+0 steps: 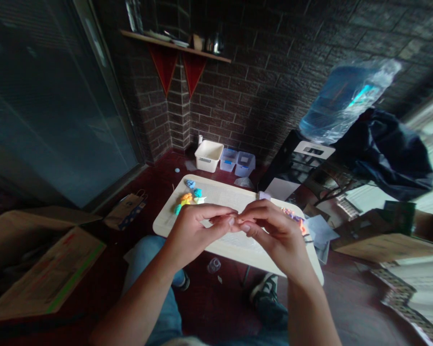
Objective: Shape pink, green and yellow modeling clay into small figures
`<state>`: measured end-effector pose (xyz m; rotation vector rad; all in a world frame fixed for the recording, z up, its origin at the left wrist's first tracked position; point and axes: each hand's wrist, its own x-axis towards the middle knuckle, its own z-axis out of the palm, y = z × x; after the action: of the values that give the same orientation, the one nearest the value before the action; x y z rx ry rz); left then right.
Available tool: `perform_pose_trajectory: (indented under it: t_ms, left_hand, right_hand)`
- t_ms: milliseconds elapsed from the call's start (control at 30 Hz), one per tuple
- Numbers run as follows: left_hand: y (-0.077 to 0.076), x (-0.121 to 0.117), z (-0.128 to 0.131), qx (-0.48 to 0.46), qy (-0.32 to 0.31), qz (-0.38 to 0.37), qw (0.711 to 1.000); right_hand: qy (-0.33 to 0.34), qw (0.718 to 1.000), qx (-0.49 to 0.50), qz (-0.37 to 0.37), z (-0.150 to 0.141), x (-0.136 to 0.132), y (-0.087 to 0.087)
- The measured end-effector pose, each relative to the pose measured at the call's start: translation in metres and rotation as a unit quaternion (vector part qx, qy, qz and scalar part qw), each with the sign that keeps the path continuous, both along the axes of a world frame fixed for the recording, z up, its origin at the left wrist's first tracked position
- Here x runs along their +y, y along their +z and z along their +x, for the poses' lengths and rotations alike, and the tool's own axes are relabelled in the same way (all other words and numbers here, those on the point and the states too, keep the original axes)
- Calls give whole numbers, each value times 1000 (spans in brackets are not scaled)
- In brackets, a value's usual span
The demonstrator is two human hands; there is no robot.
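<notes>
Above the middle of the cream table [166,217], my left hand [198,228] and my right hand [276,233] meet at the fingertips. Both hands are closed in a pinch, thumbs against fingers. Whatever lies between the fingertips is too small and covered to make out. Beyond my left hand, soft-looking coloured lumps lie on the table: a blue lump [190,183], a teal lump [197,192], an orange lump [186,197] and several others. Partly behind my right hand is a cluster of small orange and purple pieces [292,214].
A cream bin [208,156] and two clear plastic boxes [244,164] stand by the brick wall. At right is a water dispenser with a wrapped blue bottle [341,103]. A cardboard box [57,269] sits left. A clear plastic cup [214,265] lies on the floor.
</notes>
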<state>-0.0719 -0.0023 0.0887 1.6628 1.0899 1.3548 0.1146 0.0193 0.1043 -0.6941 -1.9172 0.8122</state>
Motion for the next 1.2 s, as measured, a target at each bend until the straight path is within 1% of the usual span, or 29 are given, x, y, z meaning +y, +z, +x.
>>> perform_pose_trajectory:
  t_ms: [100,267,433,567,667,767,933,1033,1133,1200]
  left_hand:
    - [2,-1,-2,3,-20,-10,1000]
    - [2,0,-3,20,-36,4,999]
    - [0,2,1,55,-17,12,998]
    - [-1,4,3,76,-24,-11,997]
    - [-2,4,3,70,-33,-24,997]
    - [-4,4,4,57,-34,-23,998]
    - [-6,7,5,20,-31,-35,999]
    - [-6,7,4,-7,-34,-45,998]
    - [-6,7,4,-14,-33,-35,999]
    - [-5,6,6,-7,-27,-25,999]
  right_hand:
    - [12,1000,12,-9,0,1,0]
    - [19,999,15,-41,0,3,-1]
    - [2,996,12,-84,0,6,-5]
    - [-29,992,-6,-122,0,7,-10]
    - [-37,987,-9,-156,0,8,-11]
    - [-41,982,15,-184,-1,7,-10]
    - [-53,980,24,-191,-2,6,-9]
    - [-45,977,26,-208,-1,4,-9]
    - [-43,971,23,-235,1,2,-9]
    - [-52,970,19,-235,1,2,-8]
